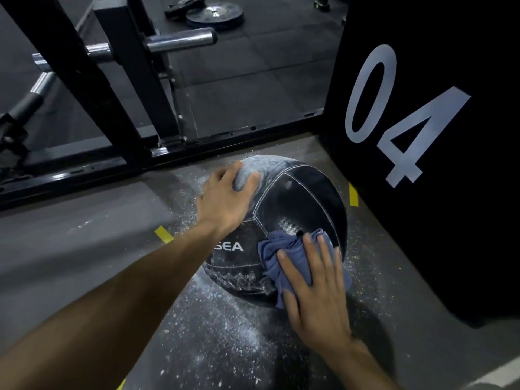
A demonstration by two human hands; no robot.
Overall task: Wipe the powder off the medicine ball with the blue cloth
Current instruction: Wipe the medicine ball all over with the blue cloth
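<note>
A black stitched medicine ball [295,204] sits on the gym floor in the middle of the view. White powder coats its far left top, and its near panels look mostly dark. My left hand [225,197] rests on the powdered far left side, fingers spread over the curve. My right hand [312,288] presses a crumpled blue cloth [281,254] flat against the ball's near right side, fingers straight. Part of the cloth is hidden under my palm.
Spilled powder [225,333] speckles the floor in front of and around the ball. A big black box marked 04 [422,136] stands close on the right. A black rack frame [112,161] with steel pegs lies behind. Weight plates [215,15] lie far back.
</note>
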